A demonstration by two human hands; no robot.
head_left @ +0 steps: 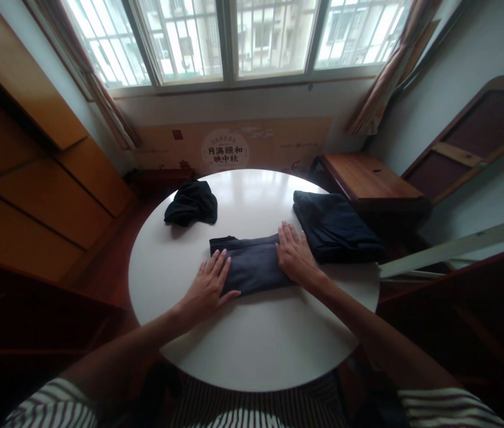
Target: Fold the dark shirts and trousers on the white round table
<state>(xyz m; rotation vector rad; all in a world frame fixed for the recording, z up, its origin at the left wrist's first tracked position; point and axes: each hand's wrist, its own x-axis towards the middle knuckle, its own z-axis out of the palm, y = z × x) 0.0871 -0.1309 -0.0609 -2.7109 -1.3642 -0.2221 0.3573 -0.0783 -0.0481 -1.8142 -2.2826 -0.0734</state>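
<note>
A dark grey-blue folded garment (pixel 256 264), perhaps trousers, lies flat across the middle of the white round table (pixel 261 351). On its left end rests my left hand (pixel 207 285), fingers spread and thumb stretched along the near edge. My right hand (pixel 294 252) lies over the right end, fingers stretched out and fairly close together. Neither hand grips the cloth. Just right of my right hand is a stack of dark folded clothing (pixel 334 226). A crumpled black cloth item (pixel 192 203) sits at the far left of the table.
Behind the table's right side stands a low wooden table (pixel 368 175). A pale rail (pixel 457 244) reaches toward the table's right edge. Wooden cabinets (pixel 42 208) line the left, and a printed cardboard panel (pixel 270 142) stands beneath the barred window (pixel 270 38).
</note>
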